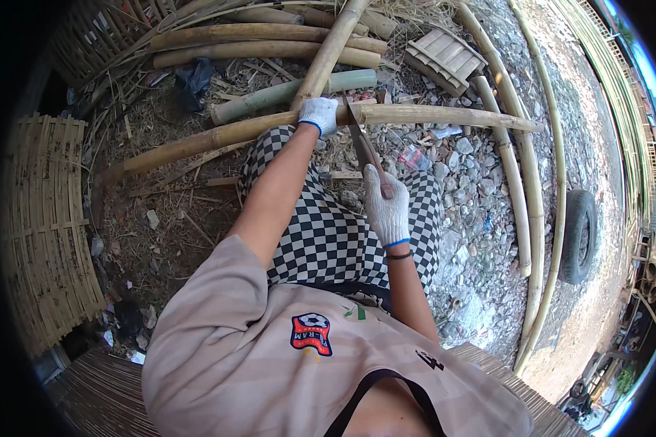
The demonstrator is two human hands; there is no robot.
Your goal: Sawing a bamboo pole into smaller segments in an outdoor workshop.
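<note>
A long bamboo pole (444,115) lies crosswise in front of my knees. My left hand (318,115), in a white knitted glove with a blue cuff, is closed over it just left of the middle. My right hand (386,210), gloved alike, is wrapped round the brown handle of a handsaw (361,148). The blade slants up and away from me and meets the pole right beside my left hand; its tip shows past the pole. How deep the blade sits in the bamboo cannot be seen. Another thick bamboo pole (331,54) runs away from me, its near end by my left hand.
Several cut bamboo lengths (270,51) lie at the far left, with a greenish piece (291,95) nearer. A slatted bamboo block (447,60) rests beyond the pole. Long poles (530,189) and a tyre (579,237) are on the right. Woven bamboo panels (55,226) stand left.
</note>
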